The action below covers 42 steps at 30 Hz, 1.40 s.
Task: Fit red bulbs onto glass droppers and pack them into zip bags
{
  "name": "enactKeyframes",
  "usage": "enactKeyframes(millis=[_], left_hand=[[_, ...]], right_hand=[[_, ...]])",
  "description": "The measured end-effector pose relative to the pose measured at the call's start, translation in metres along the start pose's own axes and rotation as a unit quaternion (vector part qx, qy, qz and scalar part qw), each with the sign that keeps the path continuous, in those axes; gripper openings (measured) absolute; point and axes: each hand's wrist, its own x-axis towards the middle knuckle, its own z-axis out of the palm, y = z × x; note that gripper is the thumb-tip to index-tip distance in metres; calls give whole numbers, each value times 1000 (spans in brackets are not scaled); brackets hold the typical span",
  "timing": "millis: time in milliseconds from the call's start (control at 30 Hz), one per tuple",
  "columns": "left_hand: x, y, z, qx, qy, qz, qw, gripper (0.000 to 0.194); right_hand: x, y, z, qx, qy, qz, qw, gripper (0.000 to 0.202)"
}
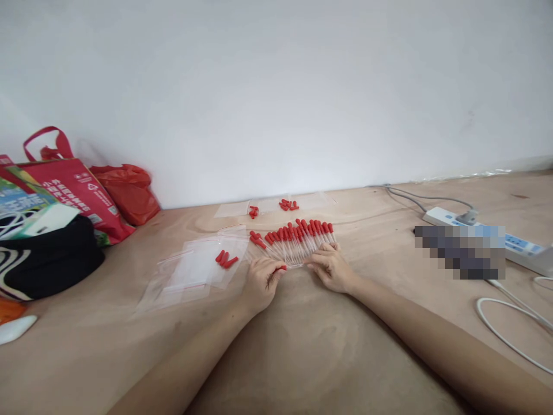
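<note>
A fanned row of several clear droppers with red rubber bulbs (298, 236) lies on the wooden tabletop (302, 346). My left hand (261, 282) pinches one red-tipped dropper at the row's near left end. My right hand (330, 268) rests with its fingers on the near right ends of the droppers. Clear plastic zip bags (194, 271) lie just left of my left hand, with three loose red bulbs (226, 259) on them.
More red bulbs (288, 204) and clear bags lie farther back near the wall. Red shopping bags (86, 193) and a black pouch (43, 259) stand at the left. A white power strip (514, 242) with cables (510, 328) lies at the right.
</note>
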Motion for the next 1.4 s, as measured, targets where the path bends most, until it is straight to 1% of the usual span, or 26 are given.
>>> enactKeyframes(millis=[167,267,333,500,667,967,1133,1200,1300,1333,1400], left_hand=[[-1,3,-2,49,1,30,998,17],[-1,4,-5,85,5,47,995,15],[-1,5,-6,103,7,59,993,15],[-1,7,-8,121,5,71,990,14],[-2,8,-8,122,-29,77,989,16],[0,9,-9,107,-59,81,989,18],[3,1,-15,121,-73,104,985,16],[4,-5,-19,134,-62,107,983,16],[5,-14,-23,157,-21,91,983,15],[5,-17,-25,166,-5,78,983,14],[5,-24,-28,190,33,36,981,22]], right_hand=[[2,1,-6,-51,-20,-10,998,23],[2,-1,-8,-85,-21,-14,996,26],[1,-3,-7,-94,-15,-17,995,25],[-2,-11,-6,-75,9,-17,997,19],[-2,-16,-3,-43,25,-7,999,22],[-2,-21,5,-14,-8,16,1000,23],[2,-25,1,-38,-40,3,998,25],[7,-29,-3,-56,-50,-13,997,23],[16,-36,-6,-86,-62,-27,994,22],[20,-38,-5,-91,-66,-22,993,22],[28,-41,-2,-86,-65,17,994,22]])
